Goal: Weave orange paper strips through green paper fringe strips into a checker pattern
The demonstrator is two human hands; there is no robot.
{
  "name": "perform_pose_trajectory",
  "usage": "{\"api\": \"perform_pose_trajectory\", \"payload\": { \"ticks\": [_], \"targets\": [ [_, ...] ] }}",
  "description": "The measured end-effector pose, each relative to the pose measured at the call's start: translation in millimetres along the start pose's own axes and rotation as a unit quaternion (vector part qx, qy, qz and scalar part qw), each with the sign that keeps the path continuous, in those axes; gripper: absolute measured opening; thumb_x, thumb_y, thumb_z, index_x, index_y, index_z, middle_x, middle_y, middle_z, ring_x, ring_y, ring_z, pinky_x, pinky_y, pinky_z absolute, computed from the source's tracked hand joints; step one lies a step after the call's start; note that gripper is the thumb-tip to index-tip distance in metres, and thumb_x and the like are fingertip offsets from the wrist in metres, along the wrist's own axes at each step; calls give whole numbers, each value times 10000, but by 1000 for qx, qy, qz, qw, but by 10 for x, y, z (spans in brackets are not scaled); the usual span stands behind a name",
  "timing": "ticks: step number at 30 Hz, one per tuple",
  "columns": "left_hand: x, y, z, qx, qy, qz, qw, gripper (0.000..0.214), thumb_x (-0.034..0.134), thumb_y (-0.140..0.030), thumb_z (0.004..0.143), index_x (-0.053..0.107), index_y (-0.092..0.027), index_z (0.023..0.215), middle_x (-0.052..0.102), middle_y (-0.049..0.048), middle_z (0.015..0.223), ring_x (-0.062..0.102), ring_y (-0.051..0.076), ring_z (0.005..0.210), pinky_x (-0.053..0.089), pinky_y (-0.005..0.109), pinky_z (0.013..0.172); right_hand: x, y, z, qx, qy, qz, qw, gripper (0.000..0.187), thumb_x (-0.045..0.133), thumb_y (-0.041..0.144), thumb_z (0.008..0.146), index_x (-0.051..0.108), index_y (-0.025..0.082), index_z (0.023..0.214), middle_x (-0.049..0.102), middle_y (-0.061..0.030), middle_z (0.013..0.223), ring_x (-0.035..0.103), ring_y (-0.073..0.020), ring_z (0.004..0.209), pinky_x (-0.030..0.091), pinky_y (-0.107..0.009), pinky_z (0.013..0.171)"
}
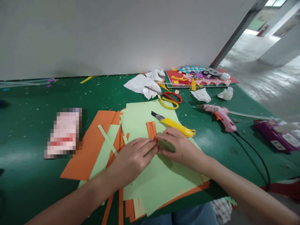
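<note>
Short orange paper strips (151,128) lie side by side on a stack of light green paper sheets (164,184). My left hand (138,153) has its fingers pressed together on the near end of these strips. From the other side, my right hand (180,145) has curved fingertips at the same end, partly hiding it. A yellow utility knife (177,125) with its blade out lies on the green sheet, just beyond my right hand. Scissors (172,99) with one red and one yellow handle rest past the sheet's far edge.
Orange sheets (86,153) and a thin green strip (107,139) lie at left, beside a blurred pink item (64,134). A pink glue gun (220,115) with a trailing cord and a purple box (277,134) are right. White crumpled paper (142,86) and a decorated red board (173,76) lie near the wall.
</note>
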State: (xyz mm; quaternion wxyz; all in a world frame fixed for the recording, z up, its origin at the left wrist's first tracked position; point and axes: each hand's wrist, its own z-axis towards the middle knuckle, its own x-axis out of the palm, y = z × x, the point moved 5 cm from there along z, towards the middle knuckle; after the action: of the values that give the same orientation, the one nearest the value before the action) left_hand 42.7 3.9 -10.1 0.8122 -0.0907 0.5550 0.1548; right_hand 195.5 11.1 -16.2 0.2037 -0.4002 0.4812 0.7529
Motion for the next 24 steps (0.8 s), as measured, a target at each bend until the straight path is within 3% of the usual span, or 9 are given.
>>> {"api": "perform_pose_trajectory", "payload": {
  "ticks": [4,15,24],
  "targets": [
    [-53,3,18,-9,-19,43,999,261,563,-124,893,638,-64,1136,693,130,1143,625,271,1082,514,450,960,7,-5,-26,2,5,3,1000,325,708,198,790,635,125,1098,591,-94,972,528,-224,904,487,-383,820],
    [-105,78,42,-52,-36,16,998,251,570,-230,906,666,-68,1072,718,119,1056,649,262,1009,536,436,900,17,18,-55,-22,22,-15,999,343,653,188,843,604,182,1182,576,-68,959,500,-214,906,464,-370,818],
    [-88,203,22,-57,-3,-44,997,152,561,-231,914,659,-139,986,695,79,981,626,239,965,502,440,905,19,24,-57,-24,20,-16,999,256,647,195,850,635,181,1105,571,-68,941,495,-209,883,463,-361,793]
  ]
}}
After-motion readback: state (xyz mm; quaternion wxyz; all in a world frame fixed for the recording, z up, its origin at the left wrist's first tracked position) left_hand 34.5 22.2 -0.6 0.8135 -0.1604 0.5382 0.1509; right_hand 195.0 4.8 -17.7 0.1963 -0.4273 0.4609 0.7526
